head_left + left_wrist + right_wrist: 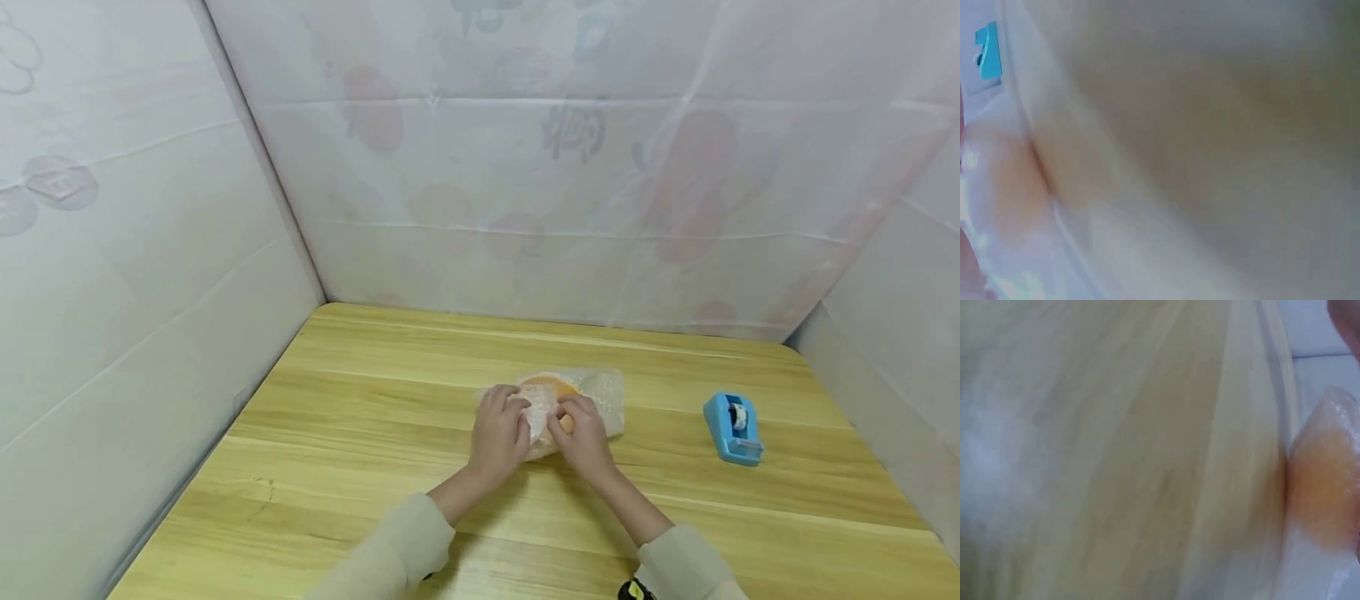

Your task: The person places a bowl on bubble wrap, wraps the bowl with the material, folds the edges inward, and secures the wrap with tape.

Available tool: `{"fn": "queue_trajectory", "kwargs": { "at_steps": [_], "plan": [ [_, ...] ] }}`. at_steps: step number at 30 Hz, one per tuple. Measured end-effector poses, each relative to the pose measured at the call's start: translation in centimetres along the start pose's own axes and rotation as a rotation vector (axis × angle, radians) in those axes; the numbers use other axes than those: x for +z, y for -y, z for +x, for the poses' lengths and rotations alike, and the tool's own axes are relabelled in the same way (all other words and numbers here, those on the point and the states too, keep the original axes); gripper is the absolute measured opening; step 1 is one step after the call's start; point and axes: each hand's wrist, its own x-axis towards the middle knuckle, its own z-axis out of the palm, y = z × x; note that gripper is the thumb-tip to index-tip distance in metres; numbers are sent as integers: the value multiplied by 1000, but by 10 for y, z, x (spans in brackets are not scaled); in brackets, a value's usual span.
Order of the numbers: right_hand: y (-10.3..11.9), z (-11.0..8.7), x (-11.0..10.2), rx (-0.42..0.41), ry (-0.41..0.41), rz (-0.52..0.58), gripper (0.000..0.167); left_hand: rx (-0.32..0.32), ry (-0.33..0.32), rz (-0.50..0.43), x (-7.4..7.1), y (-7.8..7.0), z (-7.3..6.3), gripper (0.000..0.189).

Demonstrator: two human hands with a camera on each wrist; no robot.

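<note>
An orange round object [557,383], perhaps a bowl or plate, lies partly wrapped in clear bubble wrap [606,392] near the middle of the table. My left hand [497,433] holds the wrap at the left side, fingers bent over it. From the right, my right hand [585,440] pinches the wrap over the orange object, thumb and fingers close together. The wrapped orange object [1325,487] shows blurred at the edge of the right wrist view. In the left wrist view it appears through the bubble wrap [1016,187]. Its exact shape is hidden.
A blue tape dispenser [733,429] with a roll of tape stands to the right on the wooden table [337,433]. Pale printed sheets [480,208] hang behind the table and at both sides. A small black and yellow item [634,590] shows by the right sleeve.
</note>
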Motion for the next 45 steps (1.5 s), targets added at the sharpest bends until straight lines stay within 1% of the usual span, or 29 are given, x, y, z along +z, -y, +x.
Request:
{"fn": "queue_trajectory", "kwargs": {
  "at_steps": [2, 3, 5, 7, 10, 12, 15, 20, 23, 26, 31, 34, 38, 43, 45],
  "plan": [
    [-1, -1, 0, 17, -26, -18, 17, 144, 100, 87, -5, 3, 1, 13],
    [-1, -2, 0, 23, -32, -19, 17, 195, 160, 124, -7, 3, 2, 15],
    [-2, -2, 0, 25, -43, -29, 17, 262, 274, 187, -10, 4, 3, 22],
    [-3, -2, -1, 26, -48, -32, 16, 305, 384, 231, -13, 5, 4, 29],
    [-4, -3, -2, 49, -56, -30, 14, 343, 533, 262, -15, 7, 7, 37],
    [-4, -3, -3, 75, -56, -23, 13, 368, 611, 278, -16, 8, 11, 41],
    [-5, -4, -4, 98, -51, -36, 11, 397, 700, 301, -17, 9, 16, 44],
    [-6, -4, -4, 76, -32, -108, 9, 409, 798, 329, -15, 8, 23, 45],
    [-6, -2, -4, 75, -22, -123, 9, 409, 840, 348, -11, 6, 26, 45],
    [-7, -1, -5, 76, -4, -122, 10, 391, 888, 362, -8, 2, 30, 46],
    [-8, -1, -7, 35, 25, -141, 7, 385, 927, 394, -4, -1, 34, 47],
    [-9, -1, -8, 1, 15, -143, 6, 377, 948, 409, -2, 0, 36, 47],
    [-11, 0, -9, 0, -13, -91, 6, 335, 982, 400, 1, 0, 38, 48],
    [-13, 2, -12, 50, -45, 16, 5, 268, 1021, 376, 5, -1, 40, 49],
    [-13, 2, -13, 91, -60, 66, 6, 241, 1035, 368, 7, -2, 41, 50]
  ]
}}
